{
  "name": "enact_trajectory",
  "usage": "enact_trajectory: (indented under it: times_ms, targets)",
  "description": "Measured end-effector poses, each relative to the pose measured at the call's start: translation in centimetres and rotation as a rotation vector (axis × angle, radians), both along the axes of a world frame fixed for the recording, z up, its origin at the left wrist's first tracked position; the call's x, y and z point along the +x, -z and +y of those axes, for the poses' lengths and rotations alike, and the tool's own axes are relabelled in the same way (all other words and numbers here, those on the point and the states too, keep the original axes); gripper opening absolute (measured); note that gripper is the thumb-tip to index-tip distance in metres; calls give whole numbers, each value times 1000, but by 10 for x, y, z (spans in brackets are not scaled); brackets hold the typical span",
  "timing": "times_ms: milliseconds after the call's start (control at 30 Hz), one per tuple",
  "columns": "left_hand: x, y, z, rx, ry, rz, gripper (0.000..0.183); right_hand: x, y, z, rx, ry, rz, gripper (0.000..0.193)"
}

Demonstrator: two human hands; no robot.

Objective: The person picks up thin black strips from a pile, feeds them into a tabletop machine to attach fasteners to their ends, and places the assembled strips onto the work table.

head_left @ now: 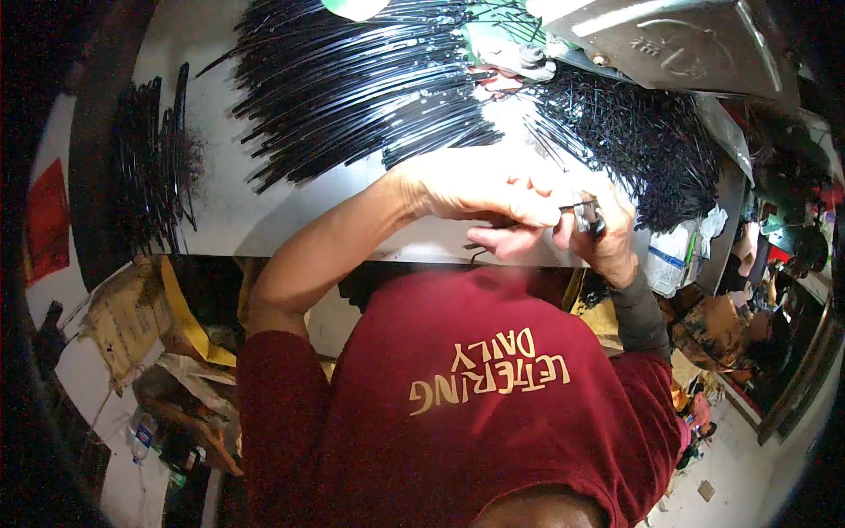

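Our right hand [611, 227] clasps a small silvery object [588, 214]; our left hand [493, 195] curls beside it, its hold we cannot tell. Black strips [352, 107] lie at ten o'clock.

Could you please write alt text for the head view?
A person in a maroon T-shirt has left hand and right hand together over a pale tabletop, the right holding a small metallic object. Beyond lie long, thin black strips and, at right, a dense heap of black pieces.
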State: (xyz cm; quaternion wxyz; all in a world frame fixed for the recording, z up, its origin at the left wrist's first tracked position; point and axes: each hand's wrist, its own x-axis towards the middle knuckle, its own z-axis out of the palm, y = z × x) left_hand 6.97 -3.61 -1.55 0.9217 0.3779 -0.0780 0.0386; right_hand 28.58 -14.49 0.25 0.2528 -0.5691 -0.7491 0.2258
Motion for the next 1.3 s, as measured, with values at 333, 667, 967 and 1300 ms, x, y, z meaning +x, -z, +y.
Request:
enact_trajectory:
  times_ms: [333,667,967,1300]
  targets:
    - [11,32,-11,-480,-319,22,18,0,-33,-28,-204,286,-236,32]
    - [22,21,-17,-136,-510,413,28,150,-62,-88,-19,1151,-1006,52]
    - [20,19,-8,-257,-535,365,15,214,-39,-74,-525,1157,-1061,65]
    - [20,8,-4,-108,-669,455,19,4,0,-9,162,51,-275,17]
